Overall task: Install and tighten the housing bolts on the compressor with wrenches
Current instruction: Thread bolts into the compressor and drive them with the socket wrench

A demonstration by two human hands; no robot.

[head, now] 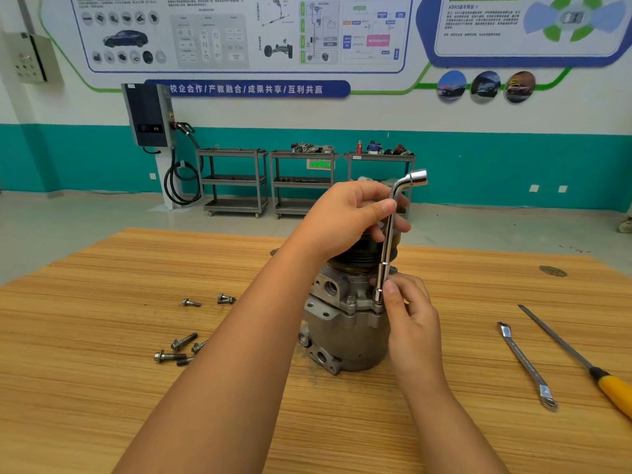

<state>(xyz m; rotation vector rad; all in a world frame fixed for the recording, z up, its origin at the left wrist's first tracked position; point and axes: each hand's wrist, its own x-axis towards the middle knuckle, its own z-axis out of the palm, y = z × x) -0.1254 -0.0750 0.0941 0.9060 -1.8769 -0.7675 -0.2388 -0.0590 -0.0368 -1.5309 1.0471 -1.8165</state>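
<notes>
Chrome L-wrench stands 12-to-6 on compressor flange; left hand grasps shaft near bend at 12, right hand pinches socket end at 6.

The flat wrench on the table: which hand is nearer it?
Right. The right hand pinches the low end of the socket wrench, left of the flat wrench; the left hand grips its shaft higher, farther off.

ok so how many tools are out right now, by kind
L-shaped socket wrench: 1
flat wrench: 1
yellow-handled tool: 1
total: 3
</notes>
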